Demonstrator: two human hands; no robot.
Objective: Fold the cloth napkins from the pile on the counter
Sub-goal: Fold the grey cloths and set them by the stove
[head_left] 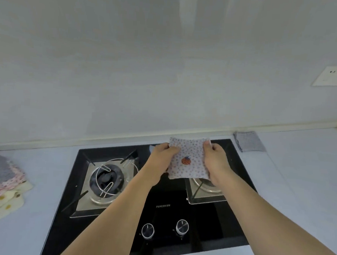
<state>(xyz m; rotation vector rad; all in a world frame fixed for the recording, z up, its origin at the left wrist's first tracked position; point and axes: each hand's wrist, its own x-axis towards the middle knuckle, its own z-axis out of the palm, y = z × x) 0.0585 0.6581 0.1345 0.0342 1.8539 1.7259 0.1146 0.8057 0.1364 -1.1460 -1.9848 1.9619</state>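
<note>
A small white napkin (189, 158) with blue dots and a red strawberry patch hangs in the air above the stove's right burner. My left hand (163, 156) pinches its left edge near the top corner. My right hand (215, 159) grips its right edge, thumb on the front. A pile of napkins (1, 186) in grey, pink and cream lies on the counter at the far left. One folded grey napkin (248, 141) lies on the counter to the right of the stove, by the wall.
A black glass gas stove (164, 206) with two burners and two knobs (182, 226) fills the counter's middle. The pale counter (299, 174) extends on both sides. A white wall stands behind, with a socket (332, 77) at right.
</note>
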